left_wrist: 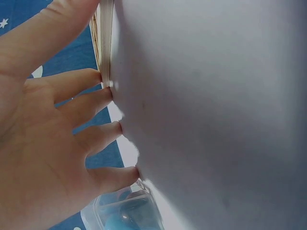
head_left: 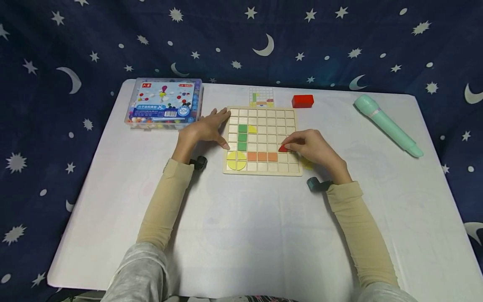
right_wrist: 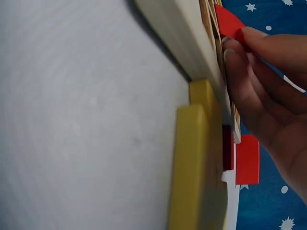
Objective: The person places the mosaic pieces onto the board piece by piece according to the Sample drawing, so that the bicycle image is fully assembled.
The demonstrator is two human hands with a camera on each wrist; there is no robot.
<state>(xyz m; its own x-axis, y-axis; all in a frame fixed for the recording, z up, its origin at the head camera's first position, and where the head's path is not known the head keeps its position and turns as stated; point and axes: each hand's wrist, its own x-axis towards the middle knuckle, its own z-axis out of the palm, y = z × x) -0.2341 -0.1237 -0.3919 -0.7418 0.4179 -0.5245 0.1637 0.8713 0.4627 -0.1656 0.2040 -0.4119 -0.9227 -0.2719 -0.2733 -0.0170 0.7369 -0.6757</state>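
A wooden grid board (head_left: 262, 166) lies on the table, holding green squares (head_left: 242, 137), orange squares (head_left: 262, 156), one yellow piece (head_left: 252, 129) and a circle of yellow quarter pieces (head_left: 236, 160). My left hand (head_left: 205, 129) has its fingers spread and touches the board's left edge; the left wrist view shows the fingertips (left_wrist: 106, 93) at that edge. My right hand (head_left: 311, 147) pinches a red quarter-round piece (right_wrist: 229, 21) between thumb and fingers, over the right part of the grid. Yellow pieces (right_wrist: 192, 163) lie beside the board's right edge, partly under the right hand.
Behind the board lies a pattern card (head_left: 261, 96) with a coloured grid. A red block (head_left: 302, 101) sits to its right. A clear box of coloured beads (head_left: 164, 102) stands at back left, and a mint-green microphone-shaped object (head_left: 388, 125) lies at right.
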